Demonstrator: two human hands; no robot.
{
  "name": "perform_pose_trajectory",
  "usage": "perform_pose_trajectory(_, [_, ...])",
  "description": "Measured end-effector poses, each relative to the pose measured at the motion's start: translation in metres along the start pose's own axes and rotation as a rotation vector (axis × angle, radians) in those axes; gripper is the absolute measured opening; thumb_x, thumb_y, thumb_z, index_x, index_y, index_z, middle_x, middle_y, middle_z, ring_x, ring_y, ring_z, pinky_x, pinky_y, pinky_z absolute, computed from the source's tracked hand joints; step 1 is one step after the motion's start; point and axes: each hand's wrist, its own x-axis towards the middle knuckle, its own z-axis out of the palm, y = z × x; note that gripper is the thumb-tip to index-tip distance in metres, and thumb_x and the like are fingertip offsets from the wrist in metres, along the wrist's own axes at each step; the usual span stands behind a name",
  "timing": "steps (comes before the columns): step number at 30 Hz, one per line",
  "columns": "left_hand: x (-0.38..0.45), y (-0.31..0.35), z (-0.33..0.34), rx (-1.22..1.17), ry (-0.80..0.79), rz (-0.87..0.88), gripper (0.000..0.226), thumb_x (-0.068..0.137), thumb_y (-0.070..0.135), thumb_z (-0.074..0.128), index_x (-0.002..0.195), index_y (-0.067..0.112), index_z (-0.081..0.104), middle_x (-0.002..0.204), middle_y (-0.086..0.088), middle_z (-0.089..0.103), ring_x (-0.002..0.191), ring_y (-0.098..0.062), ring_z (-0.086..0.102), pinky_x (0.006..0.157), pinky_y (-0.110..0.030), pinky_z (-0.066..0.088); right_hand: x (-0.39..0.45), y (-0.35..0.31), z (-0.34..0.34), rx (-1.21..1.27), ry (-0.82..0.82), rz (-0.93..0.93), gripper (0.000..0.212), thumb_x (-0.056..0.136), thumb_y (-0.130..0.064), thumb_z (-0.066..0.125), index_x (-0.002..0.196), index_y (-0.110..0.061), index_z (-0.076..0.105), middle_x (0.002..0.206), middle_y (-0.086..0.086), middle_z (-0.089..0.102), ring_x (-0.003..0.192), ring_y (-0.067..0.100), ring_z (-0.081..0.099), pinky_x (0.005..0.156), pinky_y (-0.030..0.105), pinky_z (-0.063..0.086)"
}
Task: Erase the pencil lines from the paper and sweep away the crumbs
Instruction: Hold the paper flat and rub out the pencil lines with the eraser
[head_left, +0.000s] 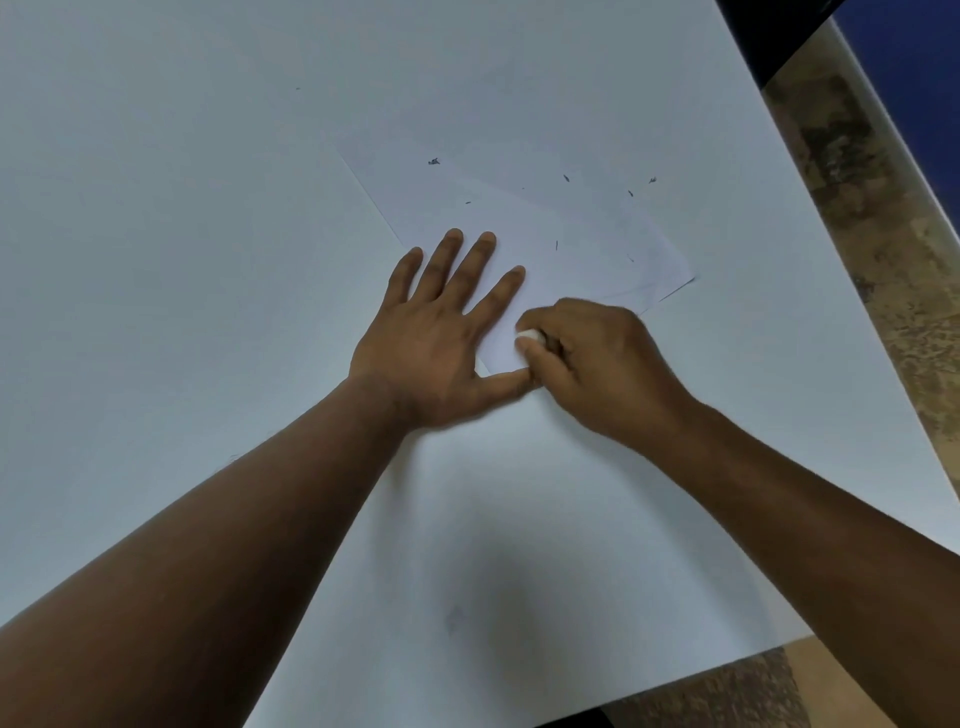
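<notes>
Lying askew on the white table (208, 208), a little right of the scene's middle with 1 corner pointing toward the person, the paper (519, 223) is taking the last of the rubbing at its near corner. The right hand (597, 364) is pressing a small white eraser (530, 336) onto the sheet there, its fingers curled and clamped round the eraser so that only the tip is showing. The left hand (441, 332) is lying flat on the sheet's near-left part, its 4 fingers spread apart and straight, its thumb stretching right along the near edge until it is touching the right hand.

No pencil lines are showing plainly on the sheet; any remaining would be under the eraser or too faint to tell. Dark eraser crumbs (434, 161) are lying scattered over the far and right parts of the sheet, with 1 speck on the table well beyond it. A mottled brown floor (857, 218) is showing past the table's right edge.

Erasing appears to be nearly over, with sweeping not yet started. The next move is calling for the eraser to lift clear and a flat hand to brush the crumbs off toward the far right, while the other hand is pinning the sheet against sliding or creasing.
</notes>
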Motion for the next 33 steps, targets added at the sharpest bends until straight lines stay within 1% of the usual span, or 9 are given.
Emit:
perform_pose_trajectory(6, [-0.001,0.002,-0.002,-0.018,-0.011,-0.013,0.099,0.084,0.093,0.008,0.165,0.036,0.004,0.174,0.000,-0.009,0.159,-0.022,-0.016,0.128,-0.050,-0.005,0.011,0.035,-0.011,-0.069,0.188,0.193,0.020,0.096,-0.020,0.052,0.091,-0.010,0.068,0.079,0.005,0.065,0.076,0.024,0.059,0.073,0.039,0.047])
perform_pose_trajectory(8, [-0.001,0.003,-0.003,-0.030,-0.007,-0.016,0.098,0.085,0.092,0.010,0.165,0.036,0.006,0.174,0.000,-0.007,0.159,-0.023,-0.014,0.128,-0.050,-0.004,0.010,0.035,-0.007,-0.061,0.207,0.193,0.019,0.097,-0.020,0.053,0.095,-0.010,0.069,0.083,0.005,0.066,0.079,0.022,0.060,0.075,0.038,0.047])
perform_pose_trajectory(11, [-0.004,0.003,-0.004,-0.072,0.032,-0.022,0.096,0.088,0.089,0.018,0.165,0.032,0.017,0.174,-0.002,0.002,0.160,-0.024,-0.008,0.128,-0.049,-0.001,0.006,0.037,-0.006,0.050,0.226,0.182,0.016,0.097,-0.020,0.056,0.098,-0.012,0.069,0.084,-0.003,0.066,0.079,0.016,0.060,0.074,0.028,0.046])
perform_pose_trajectory(14, [-0.007,0.003,-0.003,-0.136,0.113,-0.006,0.090,0.092,0.080,0.029,0.162,0.024,0.030,0.172,-0.003,0.016,0.160,-0.026,0.003,0.128,-0.047,0.007,0.011,0.049,-0.016,0.269,0.239,0.302,0.014,0.097,-0.026,0.059,0.099,-0.019,0.071,0.082,-0.009,0.070,0.075,0.009,0.063,0.072,0.021,0.049])
perform_pose_trajectory(18, [-0.004,0.002,-0.006,-0.202,0.206,-0.017,0.080,0.098,0.067,0.035,0.161,0.018,0.030,0.170,-0.004,0.025,0.159,-0.028,0.010,0.127,-0.050,0.014,0.018,0.055,-0.027,0.427,0.205,0.362,0.013,0.095,-0.028,0.061,0.099,-0.023,0.073,0.069,-0.011,0.066,0.063,0.000,0.061,0.065,0.009,0.043])
perform_pose_trajectory(22, [0.011,0.017,-0.008,-0.261,0.153,-0.012,0.083,0.099,0.063,0.037,0.164,0.015,0.016,0.172,-0.005,0.015,0.160,-0.025,-0.002,0.129,-0.047,0.009,0.013,0.055,-0.029,0.406,0.272,0.439,0.011,0.090,-0.033,0.067,0.095,-0.025,0.073,0.073,-0.008,0.069,0.067,0.002,0.065,0.070,0.016,0.051])
perform_pose_trajectory(27, [0.036,0.035,-0.007,-0.222,0.081,0.091,0.088,0.100,0.067,0.032,0.165,0.015,0.002,0.174,-0.006,-0.004,0.158,-0.023,-0.017,0.130,-0.041,-0.001,0.004,0.039,-0.012,0.165,0.301,0.279,0.008,0.089,-0.023,0.067,0.091,-0.016,0.071,0.085,-0.002,0.065,0.073,0.012,0.061,0.074,0.032,0.053])
perform_pose_trajectory(30, [0.040,0.040,-0.001,-0.180,0.037,0.098,0.090,0.101,0.066,0.033,0.164,0.014,-0.004,0.172,-0.009,-0.015,0.157,-0.024,-0.022,0.129,-0.039,-0.006,0.004,0.036,-0.005,0.119,0.316,0.249,0.009,0.089,-0.022,0.068,0.090,-0.014,0.070,0.085,0.000,0.062,0.074,0.013,0.058,0.072,0.032,0.051])
perform_pose_trajectory(33, [0.037,0.042,0.007,-0.082,0.018,0.083,0.094,0.098,0.071,0.022,0.164,0.011,-0.005,0.172,-0.009,-0.016,0.157,-0.023,-0.022,0.129,-0.041,-0.009,0.004,0.032,-0.002,0.101,0.281,0.200,0.009,0.089,-0.022,0.067,0.091,-0.014,0.069,0.085,-0.001,0.061,0.072,0.012,0.057,0.070,0.030,0.050])
